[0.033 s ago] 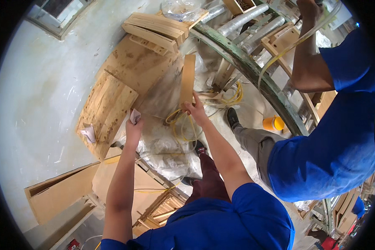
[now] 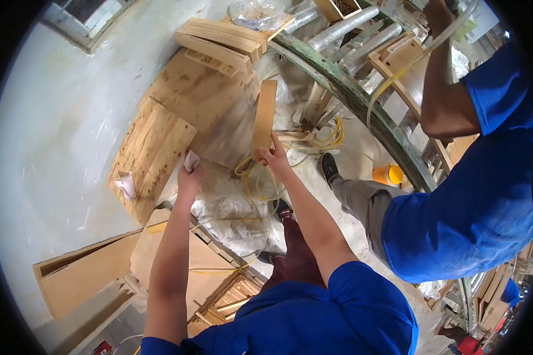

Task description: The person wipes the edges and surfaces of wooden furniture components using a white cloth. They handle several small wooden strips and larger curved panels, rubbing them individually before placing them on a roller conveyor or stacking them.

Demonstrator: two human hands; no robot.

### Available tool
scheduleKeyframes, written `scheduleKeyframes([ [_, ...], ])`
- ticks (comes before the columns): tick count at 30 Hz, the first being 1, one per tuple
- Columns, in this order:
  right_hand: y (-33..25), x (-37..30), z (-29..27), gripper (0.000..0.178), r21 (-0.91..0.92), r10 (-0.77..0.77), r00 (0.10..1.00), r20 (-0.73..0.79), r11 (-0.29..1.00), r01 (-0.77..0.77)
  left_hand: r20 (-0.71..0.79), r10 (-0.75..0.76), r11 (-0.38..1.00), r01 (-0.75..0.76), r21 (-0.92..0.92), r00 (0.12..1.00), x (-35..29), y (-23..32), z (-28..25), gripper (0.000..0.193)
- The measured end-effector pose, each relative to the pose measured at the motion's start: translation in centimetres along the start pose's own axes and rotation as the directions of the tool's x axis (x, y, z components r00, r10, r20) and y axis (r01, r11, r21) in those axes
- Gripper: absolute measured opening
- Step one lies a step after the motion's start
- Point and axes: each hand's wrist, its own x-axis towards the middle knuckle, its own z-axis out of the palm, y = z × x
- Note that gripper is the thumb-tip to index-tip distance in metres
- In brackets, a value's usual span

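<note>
A folded pale sheet point(image 2: 190, 160), which looks like sandpaper or paper, is pinched in my left hand point(image 2: 189, 176). My right hand point(image 2: 275, 160) grips the lower end of a flat, narrow wooden board point(image 2: 265, 115), held up in front of me. To the left of my left hand lies a knotty wooden panel point(image 2: 151, 145), with another crumpled pale sheet point(image 2: 126, 186) on its near part. Several wooden boards point(image 2: 216, 44) are stacked on the far end of the work surface point(image 2: 201, 86).
A co-worker in a blue shirt point(image 2: 456, 219) stands close on my right, beside a green-framed roller conveyor point(image 2: 355, 97). Yellow hose point(image 2: 337, 136) coils on the floor near an orange bucket point(image 2: 388, 174). Cardboard-coloured panels point(image 2: 89, 269) lean at the lower left.
The board in my right hand has shifted very slightly down and left. The co-worker's raised arm has moved a little to the right.
</note>
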Motion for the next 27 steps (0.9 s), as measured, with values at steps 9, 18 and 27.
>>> scheduleKeyframes([
  [9,1.8,-13.7,0.3,0.06,0.177,0.148,0.978,0.15,0.969,-0.174,0.207,-0.145,0.986,0.158,-0.045,0.968,-11.9,-5.9,-2.5,0.045],
  [18,0.6,-25.1,-4.3,0.033,0.773,0.254,0.855,0.452,0.367,-0.518,0.22,-0.5,0.798,0.544,-0.26,0.838,-35.1,-16.1,-10.2,0.042],
  [27,2.8,-20.1,-1.3,0.02,-0.139,0.523,0.844,0.115,0.85,-0.508,-0.129,-0.603,0.721,0.469,-0.51,0.787,-44.7,-21.5,-9.4,0.033],
])
